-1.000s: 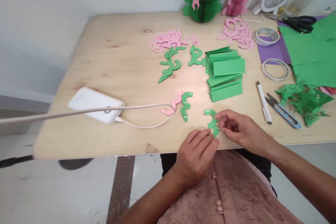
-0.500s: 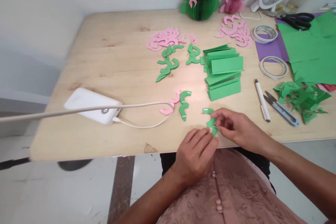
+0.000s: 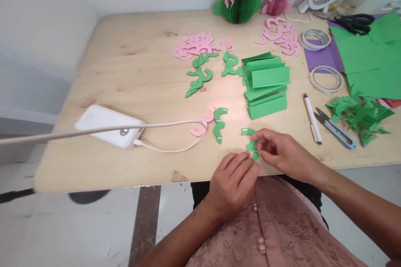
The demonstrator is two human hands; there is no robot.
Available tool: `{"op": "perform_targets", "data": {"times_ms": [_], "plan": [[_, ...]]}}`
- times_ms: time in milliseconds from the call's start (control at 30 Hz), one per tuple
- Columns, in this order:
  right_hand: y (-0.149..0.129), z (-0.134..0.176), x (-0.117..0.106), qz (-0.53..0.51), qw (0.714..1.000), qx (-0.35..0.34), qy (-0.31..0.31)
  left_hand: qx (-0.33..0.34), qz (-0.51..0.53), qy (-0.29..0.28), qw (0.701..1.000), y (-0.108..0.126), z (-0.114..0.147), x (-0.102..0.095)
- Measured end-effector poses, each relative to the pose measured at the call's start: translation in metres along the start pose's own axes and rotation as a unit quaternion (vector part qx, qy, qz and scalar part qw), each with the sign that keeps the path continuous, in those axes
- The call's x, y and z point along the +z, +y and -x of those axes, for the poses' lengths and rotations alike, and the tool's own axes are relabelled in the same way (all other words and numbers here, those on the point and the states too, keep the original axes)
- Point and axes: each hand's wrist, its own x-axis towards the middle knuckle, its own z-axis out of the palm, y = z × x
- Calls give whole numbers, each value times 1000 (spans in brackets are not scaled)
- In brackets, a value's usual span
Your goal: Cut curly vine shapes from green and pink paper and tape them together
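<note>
A wavy green paper cutout (image 3: 251, 146) lies near the table's front edge between my hands, white strips showing at its upper end and lower part. My left hand (image 3: 234, 177) presses its lower end, fingers close together. From the right, my right hand (image 3: 283, 152) is closed at the cutout's edge with bent thumb and forefinger. Whether these fingertips grip the paper or a strip on it is hidden. To the left lie a similar green cutout (image 3: 218, 125) with white strips and a pink cutout (image 3: 198, 132), partly under a cable.
A white power bank (image 3: 106, 125) with its cable occupies the left. Folded green paper (image 3: 270, 77) and pink cutouts (image 3: 197, 46) lie farther back. On the right are a white pen (image 3: 312, 119), blue snips (image 3: 336, 130), tape rolls (image 3: 326, 87), green scraps (image 3: 363, 117) and black-handled scissors (image 3: 354, 24).
The view has shifted very slightly. Both hands and the green cutout between them show almost no change.
</note>
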Motion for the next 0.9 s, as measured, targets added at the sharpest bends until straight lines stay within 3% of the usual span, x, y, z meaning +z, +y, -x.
{"op": "perform_targets", "data": {"times_ms": [267, 900], "plan": [[-2, 1, 2, 42, 999, -15, 14, -2, 1, 3, 1000, 1, -1, -1], [-1, 0, 2, 33, 999, -18, 20, -23, 8, -23, 999, 3, -6, -6]]}}
